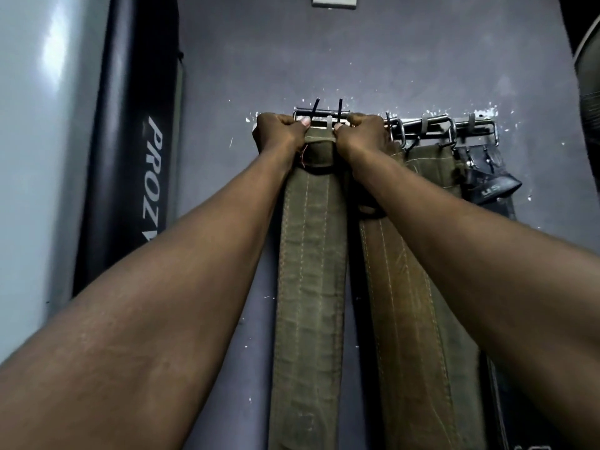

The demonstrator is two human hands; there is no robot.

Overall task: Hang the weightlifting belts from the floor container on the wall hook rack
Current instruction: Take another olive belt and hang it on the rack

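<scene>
An olive green weightlifting belt (pixel 310 271) hangs down the grey wall from the left end of the metal hook rack (pixel 470 126). My left hand (pixel 281 133) and my right hand (pixel 365 134) both grip the belt's top end, one on each side, right at the rack. A second olive belt (pixel 409 303) hangs just to its right, partly behind my right forearm. Further right hang a third olive belt (pixel 431 164) and a black belt (pixel 490 186). The floor container is out of view.
A black padded bag or mat with white lettering (pixel 133 157) stands against the wall on the left, next to a pale panel (pixel 32 125). A white switch plate (pixel 334 1) sits high on the wall. A dark round object (pixel 589 76) juts in at the right edge.
</scene>
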